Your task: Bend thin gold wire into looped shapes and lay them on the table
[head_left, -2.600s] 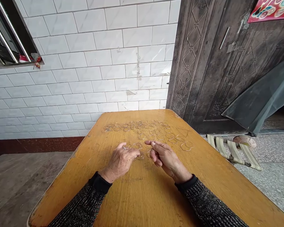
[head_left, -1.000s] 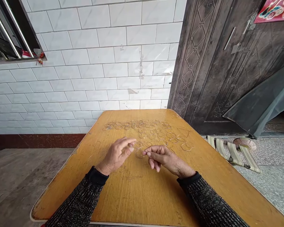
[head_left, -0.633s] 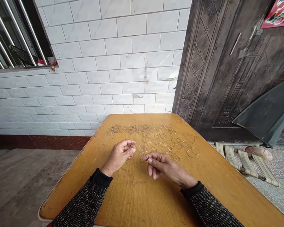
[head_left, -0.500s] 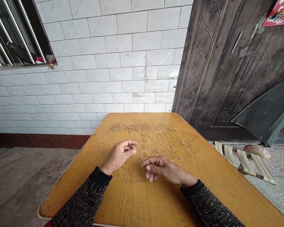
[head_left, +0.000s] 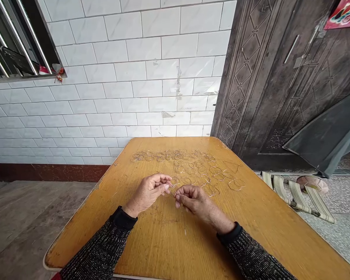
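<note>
My left hand (head_left: pixel 148 192) is pinched closed above the middle of the wooden table (head_left: pixel 151 249), gripping thin wire between thumb and fingers. Close beside it, my right hand (head_left: pixel 200 204) also pinches thin wire, and a loose wire end (head_left: pixel 185 229) hangs down below its fingers. How the wire runs between the two hands is too fine to make out. Just beyond the hands lie several thin wire loops (head_left: pixel 236 184), some overlapping. A longer row of wire loops (head_left: pixel 175 155) stretches across the far part of the table.
A white tiled wall (head_left: pixel 107 91) stands behind the table, with a barred window (head_left: pixel 20 42) at upper left. A dark carved door (head_left: pixel 268 77) is at the right. By the table's right edge are a striped strap seat (head_left: pixel 299 194) and a round pinkish object (head_left: pixel 312 183).
My right hand has risen slightly and turned, its fingers now pinched nearer my left hand. A wire end now shows hanging below it. The left hand is nearly still.
</note>
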`<state>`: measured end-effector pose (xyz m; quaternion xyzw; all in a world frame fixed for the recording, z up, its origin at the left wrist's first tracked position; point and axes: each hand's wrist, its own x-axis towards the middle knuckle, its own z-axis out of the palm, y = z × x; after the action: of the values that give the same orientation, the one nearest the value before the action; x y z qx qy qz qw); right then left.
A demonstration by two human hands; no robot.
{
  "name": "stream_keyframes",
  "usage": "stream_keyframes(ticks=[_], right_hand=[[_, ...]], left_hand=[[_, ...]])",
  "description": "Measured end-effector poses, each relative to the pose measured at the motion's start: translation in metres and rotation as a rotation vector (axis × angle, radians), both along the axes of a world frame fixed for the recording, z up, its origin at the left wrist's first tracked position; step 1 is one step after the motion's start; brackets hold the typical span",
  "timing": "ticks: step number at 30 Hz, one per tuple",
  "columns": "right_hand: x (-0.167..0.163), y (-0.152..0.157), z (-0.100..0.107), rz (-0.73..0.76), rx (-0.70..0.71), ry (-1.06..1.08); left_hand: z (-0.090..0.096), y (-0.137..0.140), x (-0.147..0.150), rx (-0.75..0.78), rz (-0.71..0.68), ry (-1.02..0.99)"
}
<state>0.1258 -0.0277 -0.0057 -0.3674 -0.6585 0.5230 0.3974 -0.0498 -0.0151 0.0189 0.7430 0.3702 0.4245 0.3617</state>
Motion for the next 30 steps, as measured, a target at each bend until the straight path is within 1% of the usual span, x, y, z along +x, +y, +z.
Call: stream_keyframes(ticks=[2,3,5,8,10,12,15,18,21,26,30], right_hand=[[-0.0011,-0.0019,0.0012,0.013,-0.041,0.024],[-0.0018,-0.0026,0.0014,0.02,-0.06,0.036],[-0.003,-0.0033,0.0014,0.033,-0.086,0.054],[-0.004,-0.0033,0.0008,0.044,-0.067,0.067],[-0.0041,-0.003,0.0006,0.046,-0.049,0.07],[-0.0041,-0.0028,0.0003,0.045,-0.047,0.075],[-0.0042,-0.0027,-0.0005,0.04,-0.063,0.093],[-0.0046,-0.003,-0.0015,0.048,-0.106,0.116],[-0.0051,-0.0035,-0.0021,0.058,-0.133,0.122],[-0.0056,-0.0057,0.0,0.053,-0.177,0.135],[-0.0056,-0.007,0.0039,0.036,-0.181,0.173]], left_hand=[[-0.0005,0.0008,-0.001,0.082,0.052,0.055],[-0.001,0.001,-0.0013,0.149,0.077,0.099],[-0.0025,0.0016,-0.0015,0.314,0.109,0.203],[-0.0057,0.0033,-0.0027,0.557,0.112,0.338],[-0.0073,0.0043,-0.004,0.663,0.098,0.424],[-0.0077,0.004,-0.0051,0.722,0.106,0.522],[-0.006,0.0013,-0.0056,0.76,0.157,0.646],[-0.004,-0.0008,-0.0053,0.784,0.177,0.681],[-0.0028,-0.0004,-0.0057,0.781,0.164,0.663],[-0.0004,0.0013,-0.0066,0.698,0.11,0.588],[-0.0015,0.0015,-0.0054,0.648,0.089,0.525]])
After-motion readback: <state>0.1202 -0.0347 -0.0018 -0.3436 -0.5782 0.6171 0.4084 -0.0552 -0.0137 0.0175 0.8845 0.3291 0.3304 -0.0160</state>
